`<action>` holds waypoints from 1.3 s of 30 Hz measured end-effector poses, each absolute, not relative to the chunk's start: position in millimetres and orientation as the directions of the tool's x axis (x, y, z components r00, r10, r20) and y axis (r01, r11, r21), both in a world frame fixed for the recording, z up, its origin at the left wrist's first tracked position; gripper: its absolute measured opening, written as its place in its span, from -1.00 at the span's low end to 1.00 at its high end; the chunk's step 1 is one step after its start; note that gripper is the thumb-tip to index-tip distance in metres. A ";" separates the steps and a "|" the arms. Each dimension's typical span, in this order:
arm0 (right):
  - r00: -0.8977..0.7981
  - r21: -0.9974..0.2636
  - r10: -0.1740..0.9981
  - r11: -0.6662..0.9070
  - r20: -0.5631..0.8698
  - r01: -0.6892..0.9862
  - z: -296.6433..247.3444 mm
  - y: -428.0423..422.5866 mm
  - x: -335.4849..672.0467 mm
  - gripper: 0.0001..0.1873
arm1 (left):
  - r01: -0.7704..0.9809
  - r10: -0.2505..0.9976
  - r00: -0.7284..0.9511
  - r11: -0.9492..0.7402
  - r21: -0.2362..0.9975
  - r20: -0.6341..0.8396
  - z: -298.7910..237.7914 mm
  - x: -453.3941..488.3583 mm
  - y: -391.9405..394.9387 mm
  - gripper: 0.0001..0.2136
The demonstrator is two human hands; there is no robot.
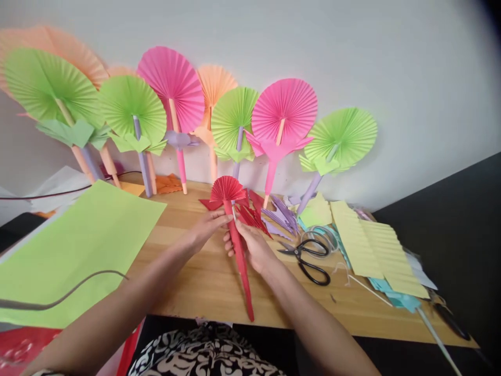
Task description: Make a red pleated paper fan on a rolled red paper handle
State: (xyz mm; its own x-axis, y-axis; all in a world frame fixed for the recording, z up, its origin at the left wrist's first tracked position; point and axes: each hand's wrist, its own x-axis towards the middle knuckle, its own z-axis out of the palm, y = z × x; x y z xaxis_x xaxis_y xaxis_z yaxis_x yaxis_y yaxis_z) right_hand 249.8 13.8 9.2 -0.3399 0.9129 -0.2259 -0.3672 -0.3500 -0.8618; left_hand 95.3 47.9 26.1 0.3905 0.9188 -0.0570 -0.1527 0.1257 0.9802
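Observation:
A red paper fan [243, 266] with a long rolled handle is held upright over the table's middle, its small pleated head [227, 189] partly spread at the top. My left hand [209, 225] pinches the handle just under the pleats from the left. Lower down, my right hand [252, 245] wraps round the same handle, its fingers showing on the far side. A thin white strip shows near the right thumb; what it is I cannot make out. Behind the handle lie folded red paper pieces [254, 215].
Finished paper fans in green, pink [285, 102] and peach lean against the wall. Black-handled scissors [313, 261] lie right of my hands by pleated purple paper [282, 215]. Green sheets [84, 245] cover the left; pleated yellow paper [385, 250] the right.

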 end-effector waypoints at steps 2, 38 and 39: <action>-0.357 -0.798 0.897 -0.408 -0.260 -0.443 2.5 20.5 249.1 -0.63 | -0.199 0.883 0.466 0.172 0.965 -0.061 22.7 98.9 51.0 -0.72; -0.679 -0.565 0.705 -0.652 -0.204 -0.506 -25.2 11.8 241.6 -0.65 | -0.659 0.844 0.536 0.406 0.634 0.017 -16.5 100.9 49.8 -0.85; -0.675 -0.568 0.708 -0.650 -0.209 -0.505 -25.2 11.1 241.1 -0.65 | -0.680 0.849 0.527 0.398 0.615 0.033 -16.3 101.1 49.8 -0.86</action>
